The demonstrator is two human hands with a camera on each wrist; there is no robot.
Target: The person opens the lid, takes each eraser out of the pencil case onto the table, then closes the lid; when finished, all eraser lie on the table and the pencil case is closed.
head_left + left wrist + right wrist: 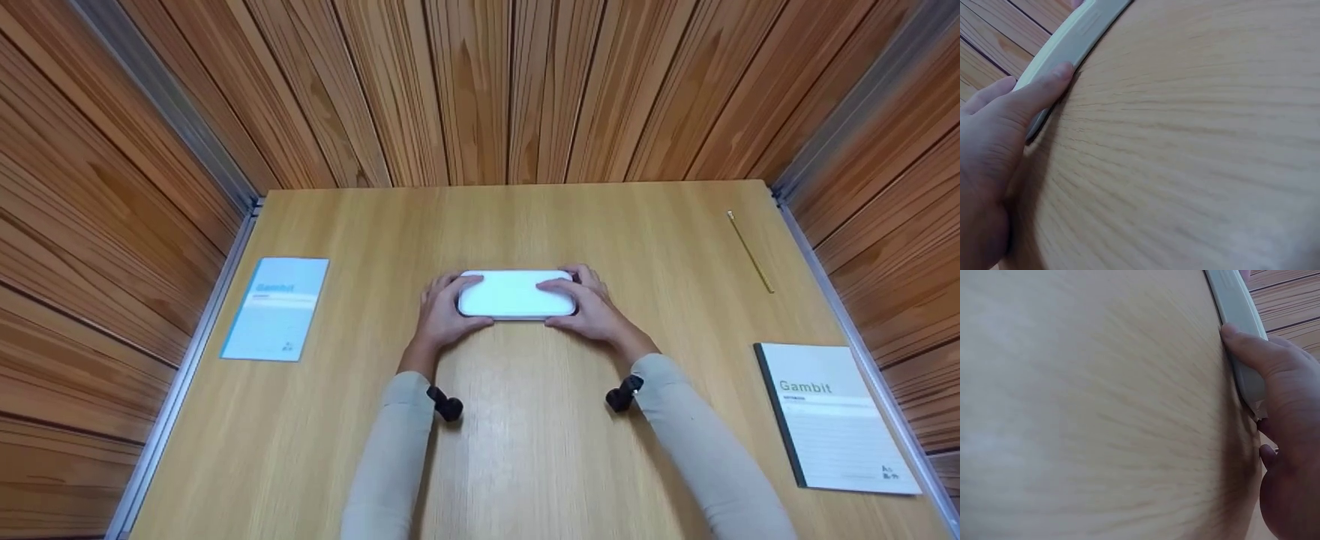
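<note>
A white oblong case (514, 294) with rounded corners lies at the middle of the table, its long side running left to right. My left hand (442, 315) grips its left end, thumb along the near side and an index finger over the top. At the other end my right hand (592, 311) holds it the same way. In the left wrist view the case's pale side (1075, 36) shows a small raised or recessed mark, and the thumb presses below it. The right wrist view shows the case (1235, 309) with its lower edge close to the tabletop.
A light blue notebook (274, 311) lies at the left. On the right side are a thin gold pencil-like stick (750, 251) and a larger notebook with a dark spine (840, 420). Wood-panelled walls (480, 90) stand behind and at both sides.
</note>
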